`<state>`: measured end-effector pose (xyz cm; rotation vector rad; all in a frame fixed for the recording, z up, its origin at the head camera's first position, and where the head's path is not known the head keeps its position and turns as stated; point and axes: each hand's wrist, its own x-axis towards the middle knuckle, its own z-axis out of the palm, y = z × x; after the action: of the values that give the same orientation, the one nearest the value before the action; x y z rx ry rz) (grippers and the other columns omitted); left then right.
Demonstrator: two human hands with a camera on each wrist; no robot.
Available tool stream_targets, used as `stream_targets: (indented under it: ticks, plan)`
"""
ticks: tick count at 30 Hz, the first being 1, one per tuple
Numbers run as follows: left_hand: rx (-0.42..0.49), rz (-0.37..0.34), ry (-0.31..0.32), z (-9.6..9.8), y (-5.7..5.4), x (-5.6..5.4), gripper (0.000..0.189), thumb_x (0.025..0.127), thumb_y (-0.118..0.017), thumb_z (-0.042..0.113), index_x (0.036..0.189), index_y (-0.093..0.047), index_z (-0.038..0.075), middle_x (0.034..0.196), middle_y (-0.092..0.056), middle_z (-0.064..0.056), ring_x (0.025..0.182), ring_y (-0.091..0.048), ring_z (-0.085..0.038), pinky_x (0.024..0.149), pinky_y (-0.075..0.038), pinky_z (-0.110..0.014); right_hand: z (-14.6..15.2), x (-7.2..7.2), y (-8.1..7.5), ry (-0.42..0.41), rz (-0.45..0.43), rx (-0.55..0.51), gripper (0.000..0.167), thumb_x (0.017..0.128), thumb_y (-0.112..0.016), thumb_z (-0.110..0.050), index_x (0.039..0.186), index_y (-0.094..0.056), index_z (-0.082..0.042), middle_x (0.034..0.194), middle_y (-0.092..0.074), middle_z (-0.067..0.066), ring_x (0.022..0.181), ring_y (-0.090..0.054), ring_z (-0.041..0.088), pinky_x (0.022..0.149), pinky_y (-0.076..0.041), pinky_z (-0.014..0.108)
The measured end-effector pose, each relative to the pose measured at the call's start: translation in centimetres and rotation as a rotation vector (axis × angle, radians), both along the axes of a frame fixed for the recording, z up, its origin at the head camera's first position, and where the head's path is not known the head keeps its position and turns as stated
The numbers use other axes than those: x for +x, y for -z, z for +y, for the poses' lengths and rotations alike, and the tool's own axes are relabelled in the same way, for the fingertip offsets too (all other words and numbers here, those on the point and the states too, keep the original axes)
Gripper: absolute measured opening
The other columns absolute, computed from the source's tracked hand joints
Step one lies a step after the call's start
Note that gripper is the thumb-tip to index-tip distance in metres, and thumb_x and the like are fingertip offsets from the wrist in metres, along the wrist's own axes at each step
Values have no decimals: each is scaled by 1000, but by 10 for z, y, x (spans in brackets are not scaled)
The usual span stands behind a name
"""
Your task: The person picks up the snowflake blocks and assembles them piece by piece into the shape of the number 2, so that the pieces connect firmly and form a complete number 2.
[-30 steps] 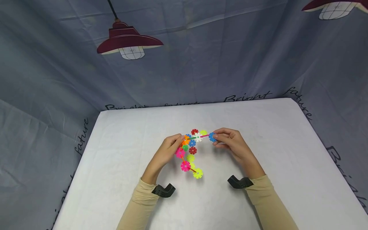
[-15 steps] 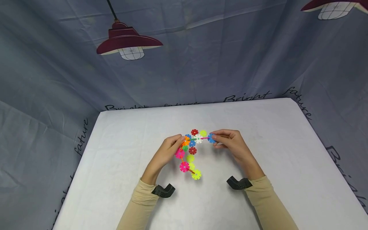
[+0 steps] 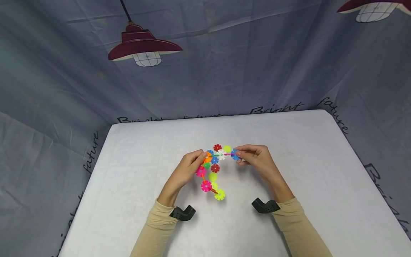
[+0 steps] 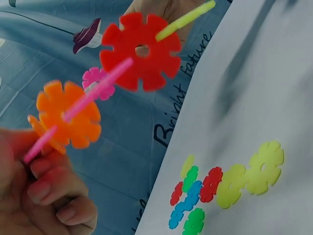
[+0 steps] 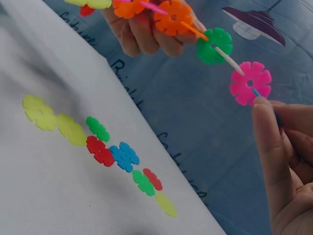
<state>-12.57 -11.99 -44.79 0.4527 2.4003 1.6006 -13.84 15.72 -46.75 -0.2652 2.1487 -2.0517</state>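
A chain of plastic snowflake discs, slotted together at right angles, is held up between both hands above the table. In the head view the left hand [image 3: 187, 168] pinches it at an orange snowflake disc [image 3: 208, 157]. The right hand [image 3: 260, 160] pinches the blue snowflake disc [image 3: 235, 154] at the chain's right end, beside a white snowflake disc [image 3: 221, 154]. Pink discs [image 3: 206, 186] and a yellow disc [image 3: 219, 194] hang toward the front. The right wrist view shows a pink snowflake disc [image 5: 250, 83] face-on next to the right fingertips, with the blue disc edge-on there.
Several loose snowflake discs lie on the white table behind and below the chain, among them red [image 3: 217, 147], yellow [image 3: 227, 149], blue [image 3: 214, 160] and green [image 3: 207, 165]. A grey printed curtain [image 3: 205, 71] hangs behind the white table [image 3: 305, 150].
The right hand has shifted slightly left with the blue disc, and the chain's right part looks more level. The front yellow end has swung a little left. The left hand stays nearly still.
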Motion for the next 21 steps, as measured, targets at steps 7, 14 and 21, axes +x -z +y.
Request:
stream_targets:
  ticks: [7,14,21]
  plan:
    - [-25,-69,126,-9,-2,1,44,108,-52,31,72,-46,8,65,-34,1,61,-36,-13,62,-31,-25,2,1,-6,-106,-5,11,27,98,-71,-10,117,-70,9,94,-76,-7,71,-73,14,71,-63,33]
    - [-52,-33,288,-5,-2,3,30,107,-56,29,84,-52,11,72,-39,2,64,-38,-10,62,-31,-23,-9,4,-6,-304,-29,26,25,97,-71,-10,117,-72,6,93,-77,-4,74,-75,28,73,-64,38]
    - [-88,-25,357,-2,-3,4,33,109,-52,28,83,-52,9,69,-35,2,59,-35,-8,60,-28,-22,-21,6,1,-325,-67,31,24,98,-71,-12,116,-73,4,96,-78,-2,76,-74,35,72,-64,39]
